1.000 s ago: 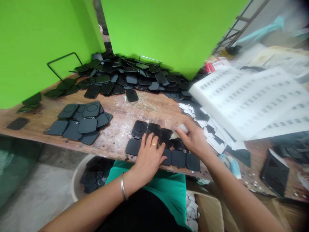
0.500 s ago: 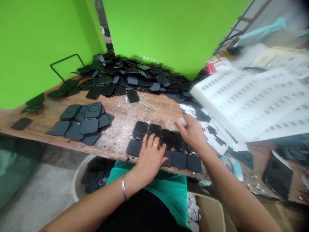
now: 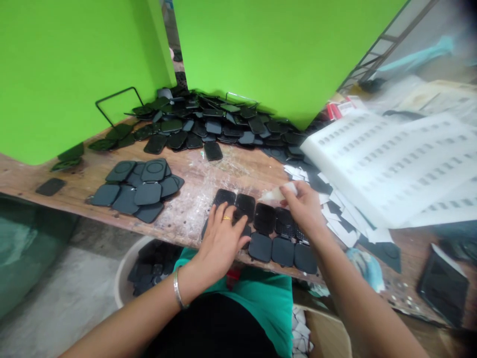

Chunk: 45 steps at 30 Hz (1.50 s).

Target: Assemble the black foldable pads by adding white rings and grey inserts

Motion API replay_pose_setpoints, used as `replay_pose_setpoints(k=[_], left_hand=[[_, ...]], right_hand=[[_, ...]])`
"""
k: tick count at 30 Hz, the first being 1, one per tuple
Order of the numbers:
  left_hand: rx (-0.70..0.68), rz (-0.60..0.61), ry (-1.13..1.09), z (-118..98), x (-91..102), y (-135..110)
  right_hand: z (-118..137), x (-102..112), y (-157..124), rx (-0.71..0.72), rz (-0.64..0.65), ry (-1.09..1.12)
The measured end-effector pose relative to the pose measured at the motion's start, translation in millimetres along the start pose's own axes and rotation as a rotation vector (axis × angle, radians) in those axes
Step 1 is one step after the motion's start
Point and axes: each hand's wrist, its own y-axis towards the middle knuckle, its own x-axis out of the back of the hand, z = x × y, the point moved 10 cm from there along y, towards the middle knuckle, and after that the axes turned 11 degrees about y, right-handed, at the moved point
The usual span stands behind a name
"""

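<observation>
Several black hinged plastic cases point(image 3: 274, 233) lie open in a row at the near edge of the wooden table point(image 3: 194, 191). My left hand point(image 3: 221, 236) rests flat on the left cases, fingers spread, a gold ring on one finger. My right hand point(image 3: 305, 209) is pinched on a small pale applicator point(image 3: 278, 193) whose tip points left above the row.
A big heap of black cases point(image 3: 216, 124) lies at the back below green screens. A smaller stack of dark covers point(image 3: 139, 189) sits at left. White perforated sheets point(image 3: 391, 164) and white paper bits point(image 3: 335, 214) lie at right. A tub point(image 3: 145, 263) stands below the table.
My left hand slid left along the row. My right hand lifted off the cases and moved back, still pinching the pale applicator. The view shifted slightly.
</observation>
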Motion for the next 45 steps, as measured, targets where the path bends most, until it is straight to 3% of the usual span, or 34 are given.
replay_pose_setpoints(k=[8,15,20,26,30,34,38,42,45], left_hand=[[0.009,0.052,-0.013,6,-8.3,-3],[0.012,0.062,0.001,9,-10.3,-2],[0.012,0.088,0.009,9,-10.0,-2],[0.004,0.086,0.019,8,-10.8,-2],[0.011,0.084,0.016,8,-13.1,-2],[0.014,0.083,0.009,9,-11.7,-3],[0.012,0.082,0.001,8,-10.2,-3],[0.004,0.078,-0.01,6,-9.4,-2],[-0.001,0.047,-0.036,8,-5.6,-2]], right_hand=[[10,-45,13,0.08,0.078,-0.138],[32,-44,8,0.234,0.08,-0.342],[40,-42,-7,0.273,0.152,-0.424],[45,-72,-19,0.275,0.262,-0.31],[55,-90,-10,0.392,0.225,-0.336],[57,-84,4,0.428,0.175,-0.391],[46,-59,8,0.366,0.154,-0.447],[25,-35,6,0.199,0.15,-0.373],[4,-29,6,0.001,0.16,-0.166]])
